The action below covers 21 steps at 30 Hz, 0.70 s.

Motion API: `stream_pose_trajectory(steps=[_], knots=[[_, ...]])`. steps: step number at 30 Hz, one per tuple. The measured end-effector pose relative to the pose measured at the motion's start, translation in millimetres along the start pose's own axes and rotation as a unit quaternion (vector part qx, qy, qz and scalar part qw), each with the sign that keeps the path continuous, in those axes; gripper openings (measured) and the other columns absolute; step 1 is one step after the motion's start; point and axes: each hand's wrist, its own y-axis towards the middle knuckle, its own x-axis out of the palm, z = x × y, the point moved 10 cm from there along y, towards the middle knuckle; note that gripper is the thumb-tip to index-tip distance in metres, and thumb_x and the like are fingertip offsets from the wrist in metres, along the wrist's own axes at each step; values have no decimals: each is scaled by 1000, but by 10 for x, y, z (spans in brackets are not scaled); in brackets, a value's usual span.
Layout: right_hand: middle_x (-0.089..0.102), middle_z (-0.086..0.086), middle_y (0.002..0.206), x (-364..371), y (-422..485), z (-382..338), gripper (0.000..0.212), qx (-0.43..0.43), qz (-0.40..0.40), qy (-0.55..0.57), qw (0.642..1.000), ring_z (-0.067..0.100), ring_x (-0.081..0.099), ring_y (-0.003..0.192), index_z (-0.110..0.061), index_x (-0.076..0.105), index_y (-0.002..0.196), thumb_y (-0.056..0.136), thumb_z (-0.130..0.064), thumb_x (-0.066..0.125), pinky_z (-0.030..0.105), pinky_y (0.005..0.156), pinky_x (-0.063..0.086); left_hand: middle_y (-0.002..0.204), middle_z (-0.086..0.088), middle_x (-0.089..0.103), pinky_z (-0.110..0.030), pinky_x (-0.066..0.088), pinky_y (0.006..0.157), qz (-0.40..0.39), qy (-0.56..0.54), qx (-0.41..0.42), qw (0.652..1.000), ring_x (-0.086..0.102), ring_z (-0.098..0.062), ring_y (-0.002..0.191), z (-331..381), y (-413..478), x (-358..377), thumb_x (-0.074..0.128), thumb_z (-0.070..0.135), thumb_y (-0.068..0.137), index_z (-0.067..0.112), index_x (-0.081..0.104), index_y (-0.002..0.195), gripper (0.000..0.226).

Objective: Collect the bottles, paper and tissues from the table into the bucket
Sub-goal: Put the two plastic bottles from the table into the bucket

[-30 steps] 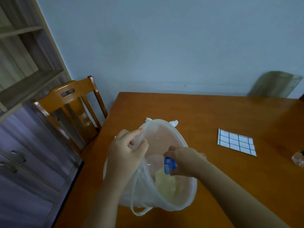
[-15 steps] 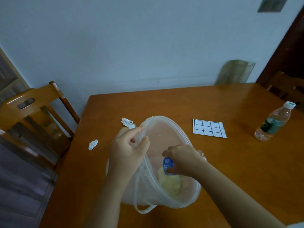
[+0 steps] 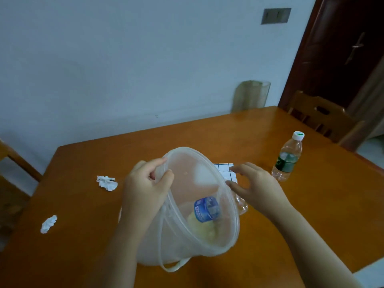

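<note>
A translucent white bucket point(image 3: 218, 244) stands tilted on the wooden table point(image 3: 311, 215). My left hand point(image 3: 145, 190) pinches its near-left rim. Inside lies a bottle with a blue label point(image 3: 206, 208) on some yellowish crumpled paper point(image 3: 202, 228). My right hand point(image 3: 255, 187) hovers just outside the right rim, fingers spread, holding nothing. Behind the bucket a white paper with a black grid point(image 3: 227, 170) lies flat, partly hidden. A clear bottle with a green label point(image 3: 287, 157) stands upright at the right. Two crumpled white tissues point(image 3: 107, 182) point(image 3: 48, 224) lie at the left.
A wooden chair point(image 3: 320, 117) stands at the table's far right corner, before a dark door point(image 3: 340, 48). Another chair's edge point(image 3: 12, 154) shows at the far left. The wall runs along the table's back edge.
My right hand has let go of the blue-label bottle, which now lies in the bucket, and has come out over the right rim. The view has swung to the right.
</note>
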Motion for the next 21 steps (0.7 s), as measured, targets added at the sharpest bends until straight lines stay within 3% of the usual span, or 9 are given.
stream_pose_trajectory(steps=[4,9,11,14,21], knots=[[65,-2,104,-320,182,853,34,57,51,12,997,10,57,89,-19,60,107,78,-34,65,24,68,45,65,0,46,-23,36,56,4,-9,-5,1000,45,-16,56,218,196,507,61,19,74,20,68,102,29],[62,6,113,-569,382,1806,36,142,96,38,984,21,58,99,-16,57,111,79,-31,65,36,74,53,64,0,47,-27,38,55,-1,-32,-24,999,43,-15,54,398,360,1091,56,28,69,26,67,103,35],[60,9,115,-616,470,2121,38,175,108,39,978,24,57,102,-14,55,113,80,-28,64,35,72,51,61,3,46,-26,38,53,2,-28,-24,999,43,-15,53,458,403,1283,56,29,70,28,67,102,34],[55,12,121,-648,611,2512,46,220,120,48,967,26,53,106,-11,49,121,80,-26,64,32,70,45,57,9,42,-23,36,53,16,-29,-34,999,41,-12,51,507,462,1497,55,30,68,29,68,98,33],[46,14,130,-479,943,3067,56,272,123,103,949,32,48,113,-19,39,129,80,-29,65,45,82,49,51,7,40,-10,38,48,30,-21,-42,998,43,-4,48,555,611,1788,55,27,67,25,68,99,34]])
